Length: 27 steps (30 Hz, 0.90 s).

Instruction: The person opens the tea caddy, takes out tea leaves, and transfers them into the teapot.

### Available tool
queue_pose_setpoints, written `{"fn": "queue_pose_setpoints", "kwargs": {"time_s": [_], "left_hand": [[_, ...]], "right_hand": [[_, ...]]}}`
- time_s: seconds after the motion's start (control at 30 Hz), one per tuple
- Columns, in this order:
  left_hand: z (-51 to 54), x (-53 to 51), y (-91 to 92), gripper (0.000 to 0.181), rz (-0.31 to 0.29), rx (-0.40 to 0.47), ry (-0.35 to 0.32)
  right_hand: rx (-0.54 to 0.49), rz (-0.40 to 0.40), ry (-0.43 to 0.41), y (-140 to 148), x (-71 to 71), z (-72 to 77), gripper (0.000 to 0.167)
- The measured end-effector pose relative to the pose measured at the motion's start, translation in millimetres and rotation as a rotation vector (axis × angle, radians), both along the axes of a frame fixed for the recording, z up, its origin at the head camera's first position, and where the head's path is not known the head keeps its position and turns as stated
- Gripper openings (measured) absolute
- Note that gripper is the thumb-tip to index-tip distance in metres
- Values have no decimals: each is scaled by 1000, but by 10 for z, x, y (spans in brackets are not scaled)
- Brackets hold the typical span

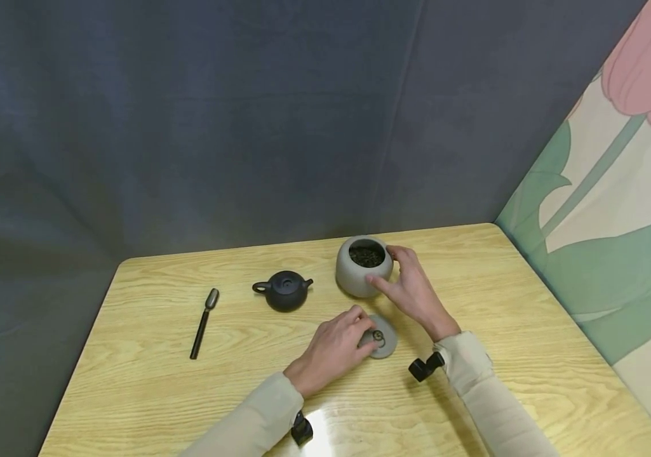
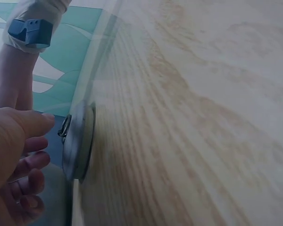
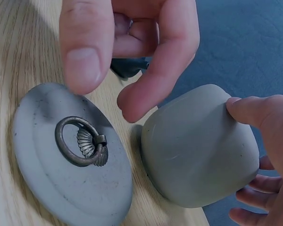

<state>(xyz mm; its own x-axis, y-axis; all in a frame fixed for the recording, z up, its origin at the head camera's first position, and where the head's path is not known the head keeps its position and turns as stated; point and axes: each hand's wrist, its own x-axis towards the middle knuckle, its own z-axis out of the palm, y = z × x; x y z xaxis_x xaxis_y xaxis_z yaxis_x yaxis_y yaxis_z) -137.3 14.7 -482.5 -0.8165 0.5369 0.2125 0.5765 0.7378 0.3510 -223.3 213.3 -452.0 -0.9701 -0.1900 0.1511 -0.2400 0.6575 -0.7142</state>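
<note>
A round grey jar (image 1: 352, 276) stands near the back of the table, with dark dry leaves (image 1: 367, 256) visible through its open mouth. My right hand (image 1: 415, 293) grips the jar's right side, thumb in front and fingers behind. In front of the jar a grey lid (image 1: 387, 343) lies flat on the table. On top of it is a metal ring pull (image 3: 61, 141). My left hand (image 1: 332, 348) hovers over the lid's left side, thumb and forefinger apart around the ring. Nothing is between those fingers; the left wrist view shows a gap to the lid.
A small dark teapot (image 1: 286, 293) with its lid on sits left of the jar, spout toward it. Farther left lies a dark-handled metal scoop (image 1: 203, 325). A dark curtain (image 1: 256, 127) hangs behind the wooden table (image 1: 142, 330), and a flower-patterned cloth (image 1: 617, 254) is at the right.
</note>
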Motion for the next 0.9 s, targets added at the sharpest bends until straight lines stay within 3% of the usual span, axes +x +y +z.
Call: {"fn": "queue_pose_setpoints", "kwargs": {"time_s": [0.63,0.77,0.9], "left_hand": [[-103,-45,139,32,-9,-111,40],[-135,-40,170,34,-1,-132,115],[-156,-35,215,34,14,-212,220]], "right_hand": [[-1,-22,-29,-4,6,2,87],[0,-23,-21,-8,3,-7,85],[-4,-22,-17,-12,-12,-23,84]]}}
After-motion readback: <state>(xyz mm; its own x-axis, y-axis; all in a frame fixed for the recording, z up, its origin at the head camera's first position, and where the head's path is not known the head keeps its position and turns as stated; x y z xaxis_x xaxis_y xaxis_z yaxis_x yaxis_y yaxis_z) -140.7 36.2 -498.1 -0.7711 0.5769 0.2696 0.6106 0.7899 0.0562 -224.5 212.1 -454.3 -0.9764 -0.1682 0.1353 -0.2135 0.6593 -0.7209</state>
